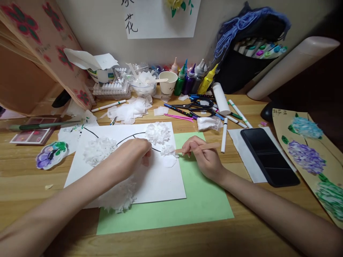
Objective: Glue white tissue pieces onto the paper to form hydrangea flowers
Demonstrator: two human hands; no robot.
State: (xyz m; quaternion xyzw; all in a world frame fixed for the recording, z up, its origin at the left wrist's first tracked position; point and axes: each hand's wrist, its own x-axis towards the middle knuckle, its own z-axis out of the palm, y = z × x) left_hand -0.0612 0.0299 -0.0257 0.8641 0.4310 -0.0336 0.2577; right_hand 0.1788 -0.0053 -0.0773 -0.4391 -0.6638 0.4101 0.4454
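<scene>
My right hand [206,159] pinches a flat wooden stick [210,146]; the tip of the stick touches the right side of a small white paper flower [167,150]. My left hand [138,155] is closed over the white sheet [158,185], left of that flower, its fingertips partly hidden, so what they hold cannot be made out. Larger ruffled white flowers [157,133] sit on the sheet at the top right, the left [98,151] and the lower edge [119,196]. Black curved lines join some of them. Beneath the sheet lies green paper [203,200].
Behind the sheet are white tissue pieces [130,110], black scissors [198,105], paint bottles [180,81], a paper cup [167,85] and scattered markers. A phone [269,155] lies at the right, beside a flower picture [308,157]. A paint palette [52,155] is at the left.
</scene>
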